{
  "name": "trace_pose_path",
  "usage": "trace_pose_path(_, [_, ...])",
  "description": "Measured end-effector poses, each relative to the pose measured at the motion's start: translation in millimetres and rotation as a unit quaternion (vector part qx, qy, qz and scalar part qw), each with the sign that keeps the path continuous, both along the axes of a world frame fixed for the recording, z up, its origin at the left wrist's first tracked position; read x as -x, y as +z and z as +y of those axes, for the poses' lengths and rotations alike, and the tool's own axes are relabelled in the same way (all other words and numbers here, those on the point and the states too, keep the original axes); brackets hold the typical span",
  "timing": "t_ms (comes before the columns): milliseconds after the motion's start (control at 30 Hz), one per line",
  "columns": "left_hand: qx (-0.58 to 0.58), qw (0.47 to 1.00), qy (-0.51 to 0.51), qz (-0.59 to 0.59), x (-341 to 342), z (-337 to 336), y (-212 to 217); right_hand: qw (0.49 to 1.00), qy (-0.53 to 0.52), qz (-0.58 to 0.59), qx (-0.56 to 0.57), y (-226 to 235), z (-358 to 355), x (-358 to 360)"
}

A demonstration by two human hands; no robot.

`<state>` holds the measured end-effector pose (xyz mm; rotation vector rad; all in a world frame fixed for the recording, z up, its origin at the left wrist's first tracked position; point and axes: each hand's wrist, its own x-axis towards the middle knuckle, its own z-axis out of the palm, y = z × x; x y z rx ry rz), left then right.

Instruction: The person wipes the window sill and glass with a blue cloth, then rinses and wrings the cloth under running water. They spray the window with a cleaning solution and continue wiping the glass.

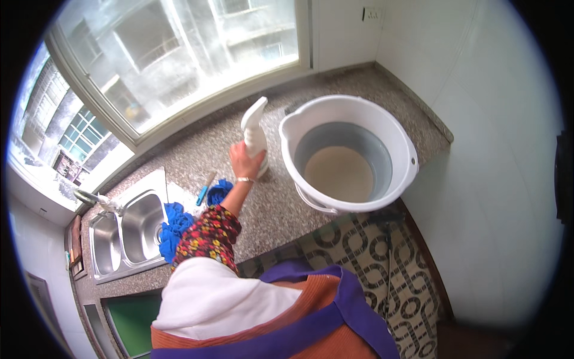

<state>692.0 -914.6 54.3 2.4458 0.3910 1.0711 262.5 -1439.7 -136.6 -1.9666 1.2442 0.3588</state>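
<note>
My left hand [247, 160] is wrapped round the body of a white spray bottle [255, 136]. The bottle is roughly upright at the stone counter, its trigger head rising above my fingers. A bracelet circles the wrist, below it a floral sleeve. Just right of the bottle sits a large white bucket [287, 128] with a grey inner wall and cloudy, beige-looking contents. Left of my forearm lie a crumpled blue cloth [219, 192] and a slim blue tool [202, 194] with a light-coloured end. More blue cloth [174, 230] drapes over the sink's edge. My right hand is out of sight.
A steel double sink [143, 224] with a tap [98, 200] is set into the speckled counter [263, 221] on the left. Windows [197, 102] run along the back. A white wall [490, 197] closes the right side. A thin dark pole [389, 269] stands over the patterned floor.
</note>
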Motion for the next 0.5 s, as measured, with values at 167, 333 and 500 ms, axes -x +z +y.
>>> trace_pose_path(167, [0.053,0.997,0.047,-0.034,10,-10,-7,0.990,0.098,-0.072,-0.070,-2,35,-97])
trace_pose_path(333, [0.055,0.989,0.106,0.085,33,-9,5,0.965,0.184,-0.144,-0.116,12,51,-162])
trace_pose_path(500, [-0.026,0.930,0.328,0.160,150,24,3,0.951,0.221,-0.162,-0.142,24,43,-181])
